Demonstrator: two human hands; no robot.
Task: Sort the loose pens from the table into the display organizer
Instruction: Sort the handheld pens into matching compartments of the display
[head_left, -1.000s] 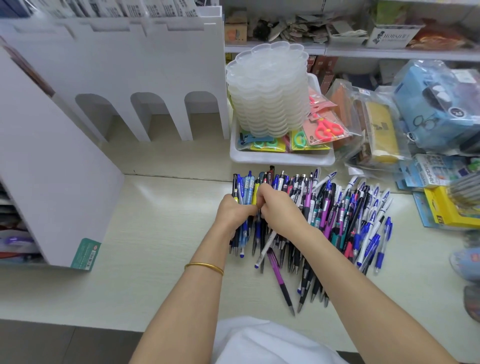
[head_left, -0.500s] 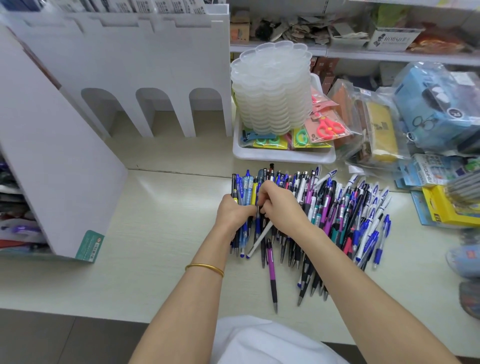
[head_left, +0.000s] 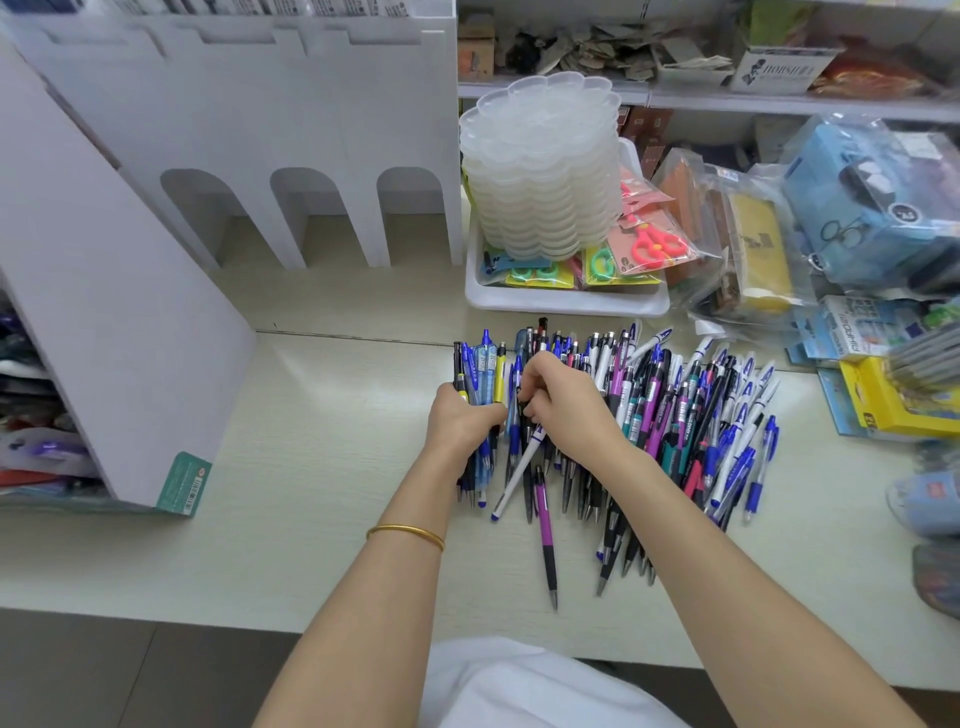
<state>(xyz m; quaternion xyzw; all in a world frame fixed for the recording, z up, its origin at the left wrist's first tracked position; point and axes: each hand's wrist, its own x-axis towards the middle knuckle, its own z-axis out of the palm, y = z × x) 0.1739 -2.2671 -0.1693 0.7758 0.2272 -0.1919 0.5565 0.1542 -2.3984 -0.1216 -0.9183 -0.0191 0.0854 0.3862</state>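
Observation:
A big pile of loose pens (head_left: 670, 415) in blue, purple, black and white lies on the pale table (head_left: 311, 519). My left hand (head_left: 460, 415) grips a bunch of blue and yellow pens (head_left: 480, 369) at the pile's left edge. My right hand (head_left: 566, 402) touches it and pinches a white pen with a blue tip (head_left: 517, 475) that slants down to the left. A purple pen (head_left: 545, 540) lies apart below the pile. The white display organizer (head_left: 130, 332) stands at the left, with its arched back section (head_left: 291, 130) behind.
A white tray (head_left: 566, 304) behind the pile holds packaged scissors and a stack of clear plastic palettes (head_left: 543, 166). Bagged stationery (head_left: 743, 234) and a yellow box (head_left: 883, 400) crowd the right side. Shelves run along the back. The table's front edge is near my body.
The white pen in my right hand has swung more upright and nearer my left hand's bunch. The purple pen has turned from slanted to almost straight. The view has shifted slightly.

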